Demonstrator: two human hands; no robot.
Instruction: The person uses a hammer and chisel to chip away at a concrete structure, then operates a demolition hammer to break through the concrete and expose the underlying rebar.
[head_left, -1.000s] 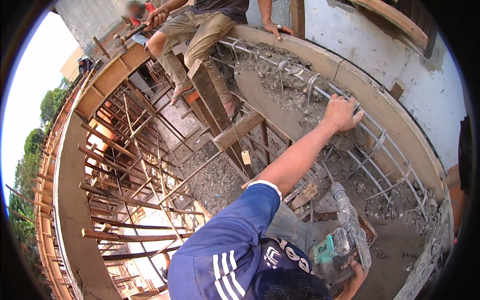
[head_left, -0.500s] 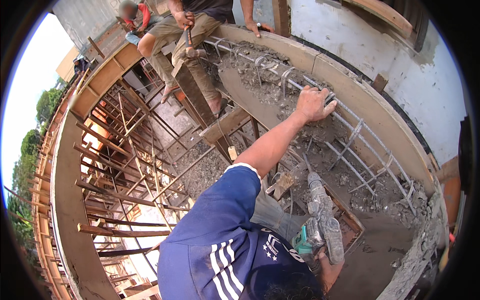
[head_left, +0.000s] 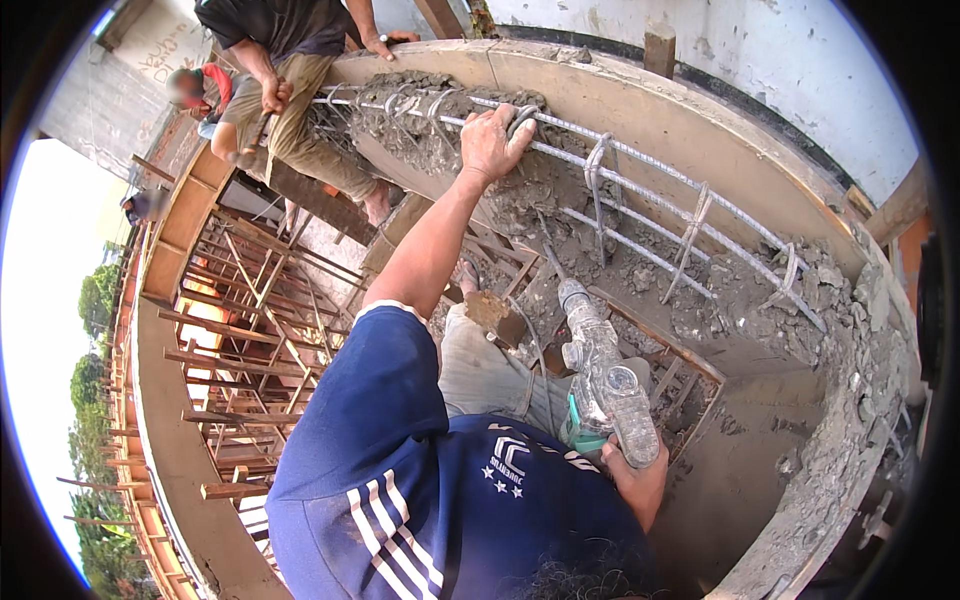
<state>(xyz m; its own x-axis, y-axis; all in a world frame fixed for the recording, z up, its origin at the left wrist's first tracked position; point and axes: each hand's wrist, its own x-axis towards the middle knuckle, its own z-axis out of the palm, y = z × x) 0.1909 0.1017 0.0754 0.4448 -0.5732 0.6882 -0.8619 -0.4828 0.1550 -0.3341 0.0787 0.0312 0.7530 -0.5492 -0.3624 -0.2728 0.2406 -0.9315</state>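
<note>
My left hand [head_left: 490,145] is closed round a steel reinforcing bar [head_left: 560,152] at the top of a partly broken concrete beam [head_left: 545,185]. Low in the view, my right hand [head_left: 640,482] grips the rear handle of a dusty grey and teal rotary hammer drill [head_left: 600,370]. Its long chisel bit [head_left: 551,258] points away from me, its tip against the grey rubble below the bars. Wire stirrups [head_left: 693,225] loop round the bars to the right of my left hand. The fingers of my right hand are partly hidden by the drill body.
A co-worker [head_left: 290,60] sits on the beam at the far left, holding a hammer [head_left: 247,157]. Timber props [head_left: 270,270] fill the drop to the left, inside a curved concrete edge [head_left: 165,420]. A wooden frame [head_left: 665,340] surrounds an opening beside the drill. A power cord [head_left: 540,350] hangs nearby.
The view has shifted, so the scene sits further left. My left hand keeps its hold on the bar. The drill bit has come nearer the bars. The co-worker's hammer has swung lower.
</note>
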